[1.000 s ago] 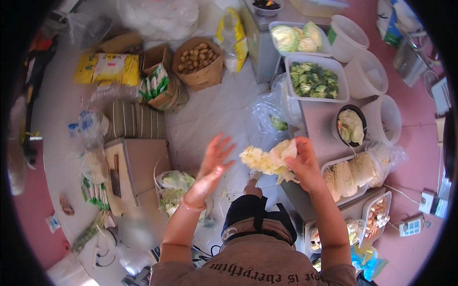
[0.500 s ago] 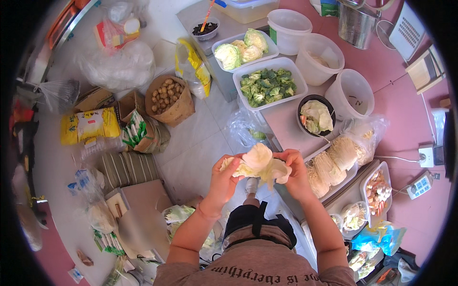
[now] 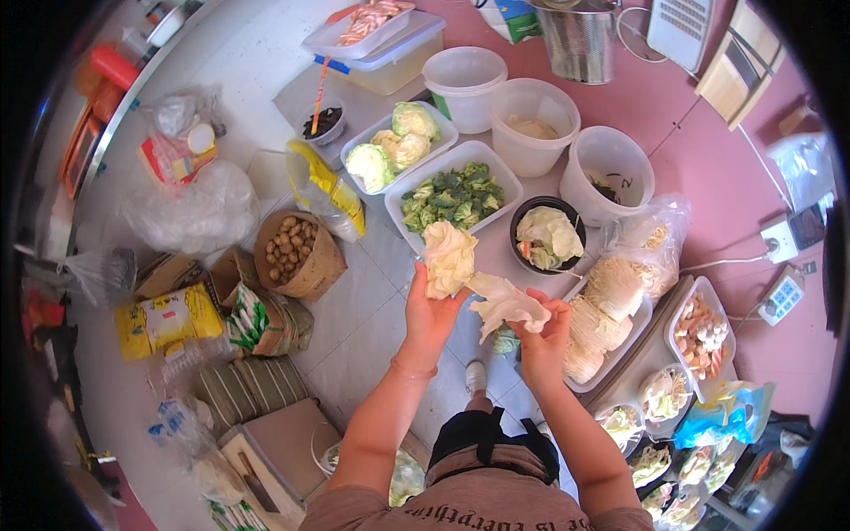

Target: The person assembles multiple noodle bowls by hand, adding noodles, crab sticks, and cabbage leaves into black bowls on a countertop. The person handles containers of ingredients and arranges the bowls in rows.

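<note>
My left hand (image 3: 427,311) is closed round a pale yellow cabbage heart (image 3: 448,258), holding it up in front of the broccoli tub. Between the fingers and thumb of my right hand (image 3: 546,341) is a loose cabbage leaf (image 3: 505,305), thin and creamy white. The leaf's left end comes close to the cabbage heart; whether they touch I cannot tell. Just beyond my hands stands a white tub of cut broccoli (image 3: 456,196). A black bowl (image 3: 574,253) with cabbage leaves (image 3: 549,237) in it sits to the right of that tub.
Cabbage heads (image 3: 372,166) fill another tub, with white buckets (image 3: 465,80) beside it. Bundled enoki mushrooms (image 3: 611,296) lie in a tray at right. On the floor at left are a paper sack of potatoes (image 3: 292,250) and a yellow packet (image 3: 168,320). Power sockets (image 3: 783,299) hang at right.
The leaf, earlier held together with the cabbage heart, now hangs mostly apart in my right hand. My left hand has risen and turned upward. My view has shifted, showing more of the far counter.
</note>
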{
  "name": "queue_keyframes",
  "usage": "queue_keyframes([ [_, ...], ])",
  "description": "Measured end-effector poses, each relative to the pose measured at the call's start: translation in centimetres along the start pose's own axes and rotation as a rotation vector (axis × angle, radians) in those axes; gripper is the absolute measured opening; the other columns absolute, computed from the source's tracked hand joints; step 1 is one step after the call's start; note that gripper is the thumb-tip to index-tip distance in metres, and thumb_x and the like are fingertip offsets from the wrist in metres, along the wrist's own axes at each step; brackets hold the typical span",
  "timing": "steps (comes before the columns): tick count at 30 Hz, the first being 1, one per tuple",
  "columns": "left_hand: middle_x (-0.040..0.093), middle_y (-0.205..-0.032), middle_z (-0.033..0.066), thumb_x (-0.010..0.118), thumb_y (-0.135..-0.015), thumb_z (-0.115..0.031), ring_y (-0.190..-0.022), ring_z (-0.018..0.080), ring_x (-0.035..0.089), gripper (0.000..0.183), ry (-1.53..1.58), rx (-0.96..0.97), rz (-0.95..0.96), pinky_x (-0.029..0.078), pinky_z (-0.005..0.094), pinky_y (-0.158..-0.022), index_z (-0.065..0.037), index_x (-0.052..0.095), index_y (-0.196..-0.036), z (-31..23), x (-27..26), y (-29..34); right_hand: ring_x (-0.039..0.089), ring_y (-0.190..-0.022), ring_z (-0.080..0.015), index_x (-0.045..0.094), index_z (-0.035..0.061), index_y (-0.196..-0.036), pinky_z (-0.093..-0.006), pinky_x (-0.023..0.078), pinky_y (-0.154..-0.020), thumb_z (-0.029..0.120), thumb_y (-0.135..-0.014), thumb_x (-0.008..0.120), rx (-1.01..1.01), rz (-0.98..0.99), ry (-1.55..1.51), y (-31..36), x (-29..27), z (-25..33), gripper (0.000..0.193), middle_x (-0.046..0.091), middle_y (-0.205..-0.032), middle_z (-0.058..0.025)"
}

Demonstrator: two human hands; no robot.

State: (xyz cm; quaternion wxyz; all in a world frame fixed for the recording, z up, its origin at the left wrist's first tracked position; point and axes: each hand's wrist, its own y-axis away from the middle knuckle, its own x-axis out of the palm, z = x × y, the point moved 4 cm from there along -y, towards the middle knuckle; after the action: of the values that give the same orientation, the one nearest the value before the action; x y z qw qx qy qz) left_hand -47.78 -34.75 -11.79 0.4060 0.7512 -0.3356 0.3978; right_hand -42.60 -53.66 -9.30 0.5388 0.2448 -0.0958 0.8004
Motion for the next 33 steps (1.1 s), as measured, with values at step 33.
queue_keyframes([
  [33,0.067,-0.092,0.0132,0.063,-0.085,-0.002,-0.086,0.0373,0.065,0.022,-1.903,0.11,1.203,0.054,0.0401,-0.074,-0.004,0.065,-0.107,11.8,10.8,10.8,0.063,-0.112,-0.0314,0.042,0.0092,-0.112,-0.0453,0.052,-0.095,-0.006,-0.093,0.061,-0.316,-0.176,0.144,11.5,-8.4,9.3,0.03,0.062,-0.116,-0.0184],
])
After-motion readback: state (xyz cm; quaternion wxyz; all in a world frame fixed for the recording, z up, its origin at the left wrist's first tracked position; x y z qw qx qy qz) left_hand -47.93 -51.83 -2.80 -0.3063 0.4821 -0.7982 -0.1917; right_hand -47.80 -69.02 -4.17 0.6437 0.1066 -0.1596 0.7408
